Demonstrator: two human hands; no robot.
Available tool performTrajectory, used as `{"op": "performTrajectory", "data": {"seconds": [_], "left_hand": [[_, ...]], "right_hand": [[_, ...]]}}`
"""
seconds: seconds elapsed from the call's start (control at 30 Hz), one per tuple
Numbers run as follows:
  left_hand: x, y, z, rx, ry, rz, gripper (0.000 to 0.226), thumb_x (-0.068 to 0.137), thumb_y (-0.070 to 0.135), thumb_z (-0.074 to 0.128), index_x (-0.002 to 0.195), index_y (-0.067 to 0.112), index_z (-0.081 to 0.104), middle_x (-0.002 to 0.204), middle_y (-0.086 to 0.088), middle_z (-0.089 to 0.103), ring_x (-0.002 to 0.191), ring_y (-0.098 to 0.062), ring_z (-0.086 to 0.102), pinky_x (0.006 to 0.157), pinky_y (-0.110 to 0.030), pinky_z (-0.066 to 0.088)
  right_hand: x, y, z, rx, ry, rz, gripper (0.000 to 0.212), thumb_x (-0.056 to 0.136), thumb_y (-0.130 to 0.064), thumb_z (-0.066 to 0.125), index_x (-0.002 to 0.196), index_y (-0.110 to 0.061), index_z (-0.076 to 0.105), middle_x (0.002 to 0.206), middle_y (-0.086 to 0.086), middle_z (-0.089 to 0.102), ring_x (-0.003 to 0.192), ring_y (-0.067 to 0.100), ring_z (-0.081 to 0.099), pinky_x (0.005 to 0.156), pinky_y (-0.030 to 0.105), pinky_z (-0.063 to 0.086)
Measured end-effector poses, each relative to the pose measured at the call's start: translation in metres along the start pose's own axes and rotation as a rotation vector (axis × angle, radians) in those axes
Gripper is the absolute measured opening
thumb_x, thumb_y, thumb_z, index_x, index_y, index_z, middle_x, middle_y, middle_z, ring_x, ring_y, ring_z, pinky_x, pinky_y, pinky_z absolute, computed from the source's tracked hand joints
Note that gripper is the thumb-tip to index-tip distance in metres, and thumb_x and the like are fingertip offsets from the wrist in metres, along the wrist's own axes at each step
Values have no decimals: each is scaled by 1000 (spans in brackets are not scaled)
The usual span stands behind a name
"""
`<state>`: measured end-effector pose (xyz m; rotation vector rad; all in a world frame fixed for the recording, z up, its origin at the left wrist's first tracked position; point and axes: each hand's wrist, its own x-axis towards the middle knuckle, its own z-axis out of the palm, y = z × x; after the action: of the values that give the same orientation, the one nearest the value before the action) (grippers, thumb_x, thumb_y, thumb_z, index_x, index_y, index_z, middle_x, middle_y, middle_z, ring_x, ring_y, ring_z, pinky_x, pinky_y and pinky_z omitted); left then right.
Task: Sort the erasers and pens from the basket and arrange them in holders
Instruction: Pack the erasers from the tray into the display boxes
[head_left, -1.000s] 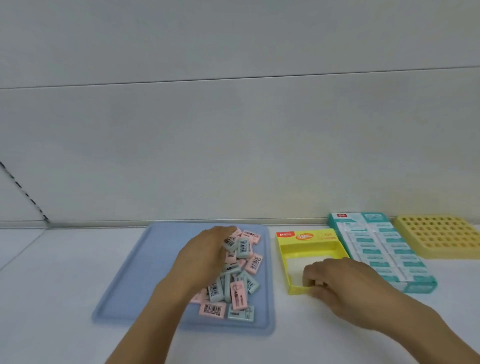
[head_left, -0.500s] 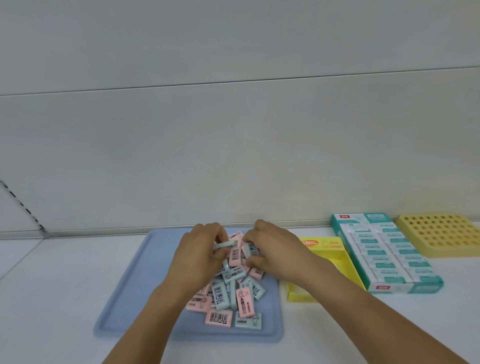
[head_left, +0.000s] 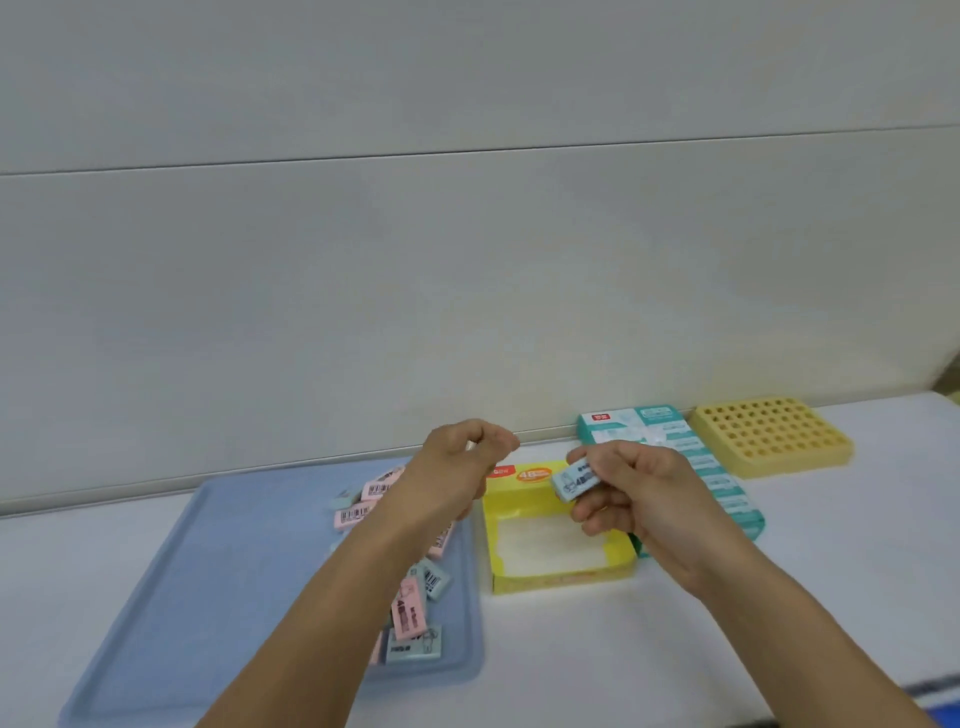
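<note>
The right hand (head_left: 644, 499) pinches a blue eraser (head_left: 575, 479) above the open yellow box (head_left: 558, 574). The left hand (head_left: 457, 470), fingers curled, hovers over the blue tray (head_left: 208, 571) of pink and blue erasers (head_left: 410, 608).

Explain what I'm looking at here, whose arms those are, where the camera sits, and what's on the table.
No machine here: a person wears a camera on the head, looking down at their own bare arms. The right hand pinches a light blue eraser above an open yellow box. The left hand is curled, raised over a blue tray holding a pile of pink and blue erasers; whether it holds anything is unclear. Behind the right hand lie a teal box of packed erasers and a yellow holder full of holes.
</note>
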<state>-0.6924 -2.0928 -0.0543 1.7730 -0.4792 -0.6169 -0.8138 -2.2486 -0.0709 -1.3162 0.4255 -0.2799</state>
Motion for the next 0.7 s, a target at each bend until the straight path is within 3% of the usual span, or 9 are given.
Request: {"op": "performTrajectory", "data": {"seconds": [0.17,0.33,0.43,0.5,0.6,0.7], "left_hand": [[-18,-3,4,75,-101,77,28,91,40,62,79,19,75,53,14,55,39,-4,32,39,-15,25],[-22,-8,8,-38,-118,102,12,89,17,68,90,7,76,69,2,69,40,6,47,41,-3,31],[-20,-11,8,23,-87,107,11,89,15,67,88,8,76,63,10,68,40,7,48,41,-2,31],[-12,-12,6,98,-27,138,11,90,20,66,85,17,76,62,16,67,53,7,57,48,-4,40],[11,-9,3,426,131,242,10,89,34,67,94,30,74,93,15,71,95,-5,63,86,-23,49],[27,-1,10,850,-29,198,49,73,56,75,117,38,66,119,15,64,114,-9,55,94,-31,44]], "right_hand": [[-3,0,6,-93,19,-94,18,97,-10,54,95,-1,69,70,10,70,53,16,59,47,24,50],[-5,0,13,-123,12,-121,13,93,-8,60,90,-3,72,71,14,69,55,18,58,49,26,52],[-7,-1,13,-285,-2,-166,14,92,-8,62,84,-11,73,65,10,68,52,18,56,47,26,48],[-6,1,11,-388,30,-166,15,92,-8,61,84,-15,72,59,4,65,50,16,57,46,24,47],[-5,10,5,-472,160,-169,20,94,-9,58,85,-21,71,54,-3,62,47,10,55,45,22,45],[-8,17,0,-453,218,-177,28,97,-6,52,85,-22,70,54,2,62,48,13,57,48,26,48]]}}
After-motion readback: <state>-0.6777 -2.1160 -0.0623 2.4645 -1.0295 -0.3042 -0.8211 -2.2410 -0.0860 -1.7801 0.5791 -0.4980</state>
